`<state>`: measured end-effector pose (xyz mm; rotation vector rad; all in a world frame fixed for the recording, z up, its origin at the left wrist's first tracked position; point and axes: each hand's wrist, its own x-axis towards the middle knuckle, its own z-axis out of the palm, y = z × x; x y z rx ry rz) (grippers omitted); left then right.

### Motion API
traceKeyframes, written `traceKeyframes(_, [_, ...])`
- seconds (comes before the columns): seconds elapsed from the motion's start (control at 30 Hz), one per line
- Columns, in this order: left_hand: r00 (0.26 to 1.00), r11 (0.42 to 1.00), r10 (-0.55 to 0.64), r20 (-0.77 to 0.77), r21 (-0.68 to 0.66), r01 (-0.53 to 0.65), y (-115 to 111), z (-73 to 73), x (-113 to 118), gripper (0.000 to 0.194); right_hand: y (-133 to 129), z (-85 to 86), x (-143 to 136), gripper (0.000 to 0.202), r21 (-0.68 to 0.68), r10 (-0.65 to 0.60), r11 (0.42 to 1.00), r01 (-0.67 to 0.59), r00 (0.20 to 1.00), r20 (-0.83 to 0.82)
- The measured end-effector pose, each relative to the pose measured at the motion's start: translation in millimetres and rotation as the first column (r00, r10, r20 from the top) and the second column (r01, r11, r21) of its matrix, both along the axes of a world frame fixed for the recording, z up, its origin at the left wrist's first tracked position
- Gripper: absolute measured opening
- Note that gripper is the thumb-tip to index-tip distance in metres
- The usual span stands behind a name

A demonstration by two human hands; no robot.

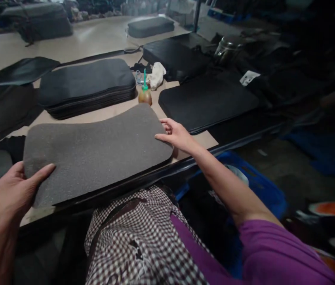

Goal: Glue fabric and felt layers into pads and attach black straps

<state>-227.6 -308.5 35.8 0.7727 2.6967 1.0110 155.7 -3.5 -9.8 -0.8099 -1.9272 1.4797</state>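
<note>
A dark grey foam sheet (99, 152) with rounded corners and a curved far edge lies across the near side of the table. My left hand (16, 190) grips its left end, thumb on top and fingers underneath, partly hidden. At the sheet's right end my right hand (176, 134) holds the edge between thumb and curled fingers. Just beyond the sheet stands a small bottle (145, 96) of brownish liquid with a green nozzle. Behind it and to the left is a stack of black panels (87, 83); more black panels (206, 101) lie to the right.
A crumpled white cloth (157, 76) sits near the bottle. Farther back are another dark stack (151, 27) and a metal container (228, 47). Below the table edge on the right stands a blue crate (262, 186). Black material (4, 103) covers the table's left side.
</note>
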Motion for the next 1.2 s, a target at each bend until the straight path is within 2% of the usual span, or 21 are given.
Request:
traceKeyframes(0.07, [0.989,0.998,0.051,0.139,0.021,-0.055,0,2.8,3,0.072,2,-2.5,-2,0.065,0.054,-0.032,0.998,0.029,0.998,0.049])
traceKeyframes(0.13, [0.980,0.996,0.089,0.177,0.008,-0.092,0,6.6,6,0.075,4,-3.2,-4,0.064,0.116,-0.062,0.992,0.051,0.994,0.093])
traceKeyframes(0.3, [0.990,0.995,0.097,0.105,-0.024,-0.095,-4,9.2,9,0.067,0,-6.1,-6,0.063,0.216,-0.091,0.974,0.065,0.989,0.115])
traceKeyframes(0.4, [0.996,0.996,0.083,0.036,-0.037,-0.082,-7,1.8,4,0.060,-7,-11.8,-2,0.061,0.244,-0.121,0.966,0.090,0.986,0.112])
traceKeyframes(0.6, [0.999,0.999,0.035,0.012,0.017,-0.035,-7,-15.6,1,0.059,-14,-22.2,5,0.061,0.306,-0.166,0.946,0.106,0.971,0.175])
traceKeyframes(0.8, [0.996,1.000,0.022,-0.092,0.005,-0.021,-4,-18.3,3,0.061,-16,-23.3,7,0.059,0.394,-0.186,0.914,0.096,0.963,0.197])
traceKeyframes(1.03, [0.998,0.998,0.028,-0.062,0.066,-0.024,1,-18.5,4,0.064,-17,-25.2,8,0.059,0.399,-0.208,0.910,0.116,0.959,0.194])
traceKeyframes(1.2, [0.999,0.996,-0.023,-0.042,0.089,0.027,1,-21.8,3,0.062,-15,-22.9,9,0.059,0.413,-0.213,0.903,0.120,0.959,0.187])
